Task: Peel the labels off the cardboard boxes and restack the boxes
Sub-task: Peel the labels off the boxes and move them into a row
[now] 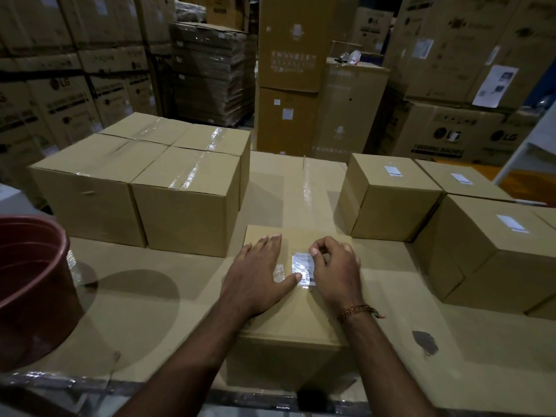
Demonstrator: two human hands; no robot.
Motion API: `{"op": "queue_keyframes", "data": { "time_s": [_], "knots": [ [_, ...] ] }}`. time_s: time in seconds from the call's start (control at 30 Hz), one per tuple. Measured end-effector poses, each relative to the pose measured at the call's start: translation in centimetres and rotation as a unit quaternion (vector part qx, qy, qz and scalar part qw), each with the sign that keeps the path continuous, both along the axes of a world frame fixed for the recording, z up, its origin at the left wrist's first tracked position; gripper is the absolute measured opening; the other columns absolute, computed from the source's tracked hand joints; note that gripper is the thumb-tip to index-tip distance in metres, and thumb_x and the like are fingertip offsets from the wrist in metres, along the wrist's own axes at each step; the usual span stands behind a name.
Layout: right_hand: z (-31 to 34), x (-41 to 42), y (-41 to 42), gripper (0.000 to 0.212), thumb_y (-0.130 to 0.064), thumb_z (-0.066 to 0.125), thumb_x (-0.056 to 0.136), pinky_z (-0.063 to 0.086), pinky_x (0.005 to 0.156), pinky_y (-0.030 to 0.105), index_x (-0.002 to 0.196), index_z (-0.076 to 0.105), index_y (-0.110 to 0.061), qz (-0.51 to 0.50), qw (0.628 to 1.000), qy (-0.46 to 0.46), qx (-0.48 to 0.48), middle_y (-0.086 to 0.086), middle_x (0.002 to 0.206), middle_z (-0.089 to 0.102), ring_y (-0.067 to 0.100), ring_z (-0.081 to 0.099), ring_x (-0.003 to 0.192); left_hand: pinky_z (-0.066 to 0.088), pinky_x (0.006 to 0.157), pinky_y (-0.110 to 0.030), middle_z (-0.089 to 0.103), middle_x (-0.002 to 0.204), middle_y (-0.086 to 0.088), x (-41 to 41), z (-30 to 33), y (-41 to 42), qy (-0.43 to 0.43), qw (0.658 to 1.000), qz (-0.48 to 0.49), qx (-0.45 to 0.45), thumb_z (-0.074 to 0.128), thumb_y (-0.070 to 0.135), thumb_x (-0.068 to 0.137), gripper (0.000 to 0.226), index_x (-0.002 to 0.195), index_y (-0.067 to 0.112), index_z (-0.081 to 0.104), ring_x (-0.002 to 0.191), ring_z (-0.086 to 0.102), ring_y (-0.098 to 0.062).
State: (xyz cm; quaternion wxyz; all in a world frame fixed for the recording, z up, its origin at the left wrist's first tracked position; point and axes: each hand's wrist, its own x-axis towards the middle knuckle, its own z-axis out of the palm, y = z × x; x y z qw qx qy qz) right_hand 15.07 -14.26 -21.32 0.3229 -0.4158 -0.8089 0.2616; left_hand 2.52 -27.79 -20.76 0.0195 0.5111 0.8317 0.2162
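A small cardboard box (288, 320) sits right in front of me on a large cardboard surface (168, 284). A white printed label (302, 267) is stuck on its top. My left hand (258, 275) lies flat on the box top, its thumb touching the label's lower left corner. My right hand (334, 266) has its fingers curled at the label's right edge; whether they pinch it I cannot tell. At the right stand three boxes with white labels on top (391, 194), (463, 179), (493, 251). At the left, several unlabelled taped boxes (180, 200) stand together in a block.
A dark red bucket (33, 284) stands at the left edge. A dark torn patch (425, 341) marks the surface at the right. Tall stacks of big appliance cartons (288, 55) fill the background.
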Motion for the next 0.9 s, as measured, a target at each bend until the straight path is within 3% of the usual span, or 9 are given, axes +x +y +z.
{"op": "queue_keyframes", "data": {
  "time_s": [0.23, 0.33, 0.4, 0.5, 0.57, 0.6, 0.7, 0.77, 0.9],
  "knots": [
    [0.5, 0.1, 0.4, 0.016, -0.023, 0.053, 0.105, 0.036, 0.105, 0.044, 0.091, 0.058, -0.028, 0.025, 1.000, 0.001, 0.012, -0.010, 0.096, 0.063, 0.021, 0.054, 0.104, 0.009, 0.128, -0.036, 0.015, 0.176, 0.004, 0.0, 0.2, 0.0, -0.004, 1.000, 0.002, -0.007, 0.044, 0.073, 0.099, 0.093, 0.169, 0.024, 0.007, 0.161, 0.012, -0.016],
    [0.8, 0.2, 0.2, 0.013, -0.027, 0.055, 0.105, 0.038, 0.108, 0.047, 0.094, 0.060, -0.028, 0.036, 0.999, -0.013, 0.005, -0.016, 0.094, 0.059, 0.018, 0.053, 0.104, 0.007, 0.128, -0.035, 0.014, 0.176, 0.003, 0.1, 0.4, 0.0, -0.008, 1.000, 0.003, -0.008, 0.044, 0.072, 0.099, 0.093, 0.169, 0.024, 0.006, 0.161, 0.011, -0.016],
    [0.8, 0.5, 0.4, 0.002, -0.034, 0.060, 0.102, 0.047, 0.105, 0.048, 0.100, 0.061, -0.034, 0.063, 0.997, -0.004, -0.035, -0.019, 0.098, 0.057, 0.020, 0.058, 0.108, 0.006, 0.128, -0.034, 0.014, 0.176, 0.003, 0.2, 0.6, -0.1, -0.008, 1.000, 0.003, -0.008, 0.044, 0.071, 0.100, 0.093, 0.169, 0.024, 0.006, 0.161, 0.010, -0.016],
    [0.8, 1.3, 0.8, 0.042, -0.026, 0.075, 0.092, 0.060, 0.095, 0.043, 0.124, 0.056, -0.045, 0.111, 0.990, 0.000, -0.091, -0.010, 0.107, 0.058, 0.016, 0.061, 0.112, 0.007, 0.128, -0.034, 0.011, 0.176, 0.004, 0.4, 1.1, -0.3, -0.019, 1.000, 0.007, -0.015, 0.045, 0.069, 0.100, 0.091, 0.169, 0.025, 0.005, 0.161, 0.010, -0.018],
    [0.8, 1.5, 0.8, 0.064, -0.018, 0.080, 0.089, 0.055, 0.096, 0.033, 0.141, 0.052, -0.040, 0.110, 0.989, -0.015, -0.093, -0.009, 0.107, 0.059, 0.012, 0.057, 0.114, 0.006, 0.128, -0.035, 0.012, 0.176, 0.004, 0.4, 1.2, -0.3, -0.018, 1.000, 0.007, -0.015, 0.044, 0.070, 0.100, 0.092, 0.169, 0.025, 0.005, 0.161, 0.010, -0.018],
    [0.8, 1.5, 0.8, 0.065, -0.016, 0.081, 0.089, 0.053, 0.096, 0.031, 0.143, 0.053, -0.037, 0.104, 0.990, -0.015, -0.090, -0.009, 0.106, 0.059, 0.012, 0.057, 0.113, 0.006, 0.128, -0.035, 0.012, 0.176, 0.003, 0.4, 1.1, -0.3, -0.016, 1.000, 0.005, -0.014, 0.044, 0.071, 0.100, 0.092, 0.169, 0.025, 0.005, 0.161, 0.010, -0.017],
    [0.7, 1.4, 1.0, 0.039, -0.017, 0.081, 0.087, 0.052, 0.095, 0.027, 0.123, 0.069, -0.028, 0.105, 0.992, -0.033, -0.060, -0.006, 0.109, 0.062, 0.016, 0.059, 0.114, 0.006, 0.128, -0.034, 0.012, 0.176, 0.004, 0.3, 0.9, -0.2, -0.016, 1.000, 0.004, -0.011, 0.045, 0.070, 0.100, 0.093, 0.169, 0.024, 0.006, 0.161, 0.010, -0.016],
    [0.8, 1.1, 1.0, 0.023, -0.022, 0.079, 0.089, 0.050, 0.097, 0.031, 0.110, 0.070, -0.023, 0.114, 0.991, -0.067, -0.029, -0.004, 0.111, 0.064, 0.021, 0.056, 0.117, 0.005, 0.128, -0.034, 0.013, 0.176, 0.004, 0.1, 0.6, 0.0, -0.010, 1.000, 0.001, -0.010, 0.044, 0.072, 0.099, 0.094, 0.169, 0.024, 0.006, 0.161, 0.009, -0.015],
    [0.1, 0.4, -0.4, 0.018, -0.031, 0.064, 0.102, 0.036, 0.117, 0.051, 0.117, 0.060, -0.021, 0.073, 0.980, -0.179, 0.037, 0.006, 0.128, 0.059, 0.028, 0.044, 0.133, 0.007, 0.129, -0.036, 0.013, 0.176, 0.004, -0.2, 0.1, 0.2, -0.010, 1.000, 0.000, -0.011, 0.043, 0.074, 0.098, 0.095, 0.169, 0.024, 0.006, 0.161, 0.010, -0.014]
  ]
}}
